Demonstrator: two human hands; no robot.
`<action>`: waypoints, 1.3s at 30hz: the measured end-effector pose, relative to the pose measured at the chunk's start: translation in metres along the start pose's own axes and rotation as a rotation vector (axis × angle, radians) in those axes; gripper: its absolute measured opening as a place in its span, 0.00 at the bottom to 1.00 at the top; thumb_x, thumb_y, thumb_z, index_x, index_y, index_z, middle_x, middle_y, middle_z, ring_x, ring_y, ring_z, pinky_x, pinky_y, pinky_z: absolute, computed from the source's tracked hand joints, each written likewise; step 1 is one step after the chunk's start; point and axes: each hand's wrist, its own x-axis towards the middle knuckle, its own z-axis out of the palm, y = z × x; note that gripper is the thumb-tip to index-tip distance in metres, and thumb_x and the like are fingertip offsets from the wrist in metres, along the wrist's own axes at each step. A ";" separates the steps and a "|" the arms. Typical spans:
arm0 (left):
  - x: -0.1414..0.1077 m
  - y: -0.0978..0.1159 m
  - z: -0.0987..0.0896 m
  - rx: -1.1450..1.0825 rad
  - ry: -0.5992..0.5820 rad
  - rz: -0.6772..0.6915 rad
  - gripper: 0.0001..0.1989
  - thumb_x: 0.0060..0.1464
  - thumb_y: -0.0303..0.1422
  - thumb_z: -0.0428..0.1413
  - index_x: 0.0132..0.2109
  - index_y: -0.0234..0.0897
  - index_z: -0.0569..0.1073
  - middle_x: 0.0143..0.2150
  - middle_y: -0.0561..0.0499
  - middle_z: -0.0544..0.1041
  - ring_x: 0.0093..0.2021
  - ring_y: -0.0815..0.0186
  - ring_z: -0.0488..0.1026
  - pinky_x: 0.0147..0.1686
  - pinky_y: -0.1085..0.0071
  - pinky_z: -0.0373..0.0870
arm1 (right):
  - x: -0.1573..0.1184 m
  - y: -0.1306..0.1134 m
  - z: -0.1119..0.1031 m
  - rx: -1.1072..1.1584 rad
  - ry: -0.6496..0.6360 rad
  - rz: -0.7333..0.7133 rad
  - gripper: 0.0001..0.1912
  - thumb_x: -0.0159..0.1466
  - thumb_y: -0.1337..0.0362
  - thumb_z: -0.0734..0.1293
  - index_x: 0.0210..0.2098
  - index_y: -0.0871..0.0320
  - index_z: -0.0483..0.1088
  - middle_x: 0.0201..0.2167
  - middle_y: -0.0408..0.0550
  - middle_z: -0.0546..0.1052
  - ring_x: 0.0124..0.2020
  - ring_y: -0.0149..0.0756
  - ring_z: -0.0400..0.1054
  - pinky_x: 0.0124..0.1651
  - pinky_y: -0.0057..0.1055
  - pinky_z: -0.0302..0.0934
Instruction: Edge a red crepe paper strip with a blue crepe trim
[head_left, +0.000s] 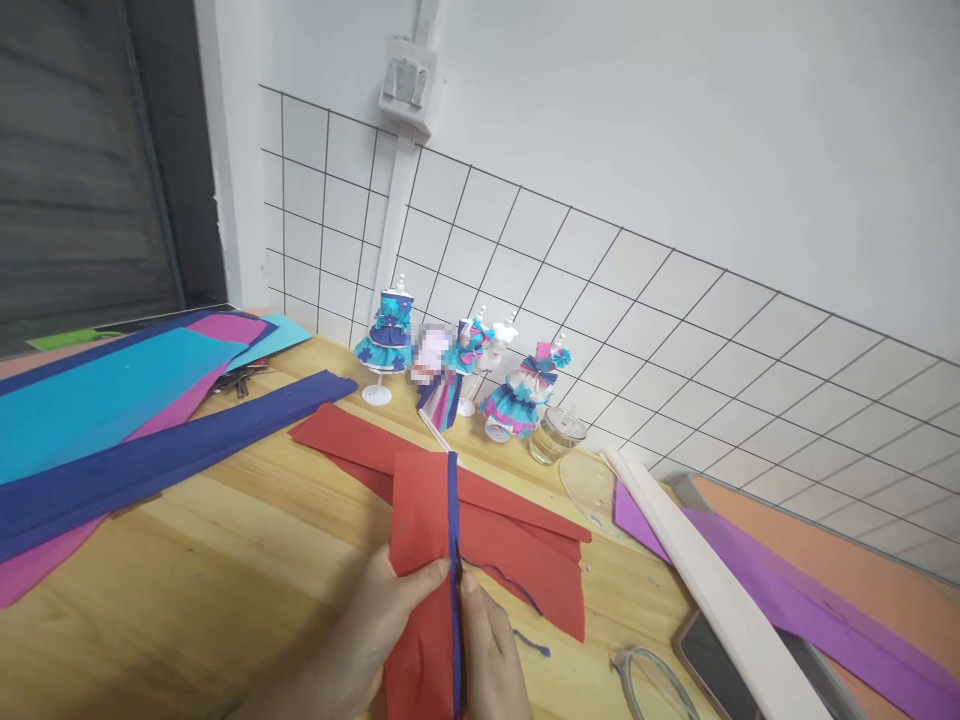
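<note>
My left hand (379, 615) is closed on a strip of red crepe-like paper (421, 510), its thumb pressed near the right side. A narrow dark blue band (453, 490) runs along that side. My right hand (491, 640) is closed beside the band, fingers bent. At its fingertips shows a slim dark tip (459, 568) that looks like scissors; their handles are hidden. From this spot a thin blue offcut (510, 580) curls to the right. Another blue scrap (534, 647) lies near my right hand. Behind the strip, more red paper (517, 540) is spread on the table.
Blue and pink sheets (112, 400) cover the left of the wooden table (247, 560). Small dress forms (386, 330) in paper dresses and a glass (556, 435) stand behind. A white roll (720, 590), purple sheets (787, 590), a dark tablet-like device (720, 660) and a clear ring (652, 675) lie right.
</note>
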 end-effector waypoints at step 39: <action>0.002 -0.010 0.001 -0.010 0.019 0.020 0.20 0.32 0.35 0.66 0.36 0.31 0.76 0.31 0.43 0.80 0.35 0.53 0.76 0.37 0.63 0.72 | 0.001 -0.009 0.006 0.047 0.106 0.029 0.24 0.58 0.47 0.61 0.38 0.61 0.75 0.41 0.50 0.77 0.48 0.43 0.66 0.48 0.31 0.60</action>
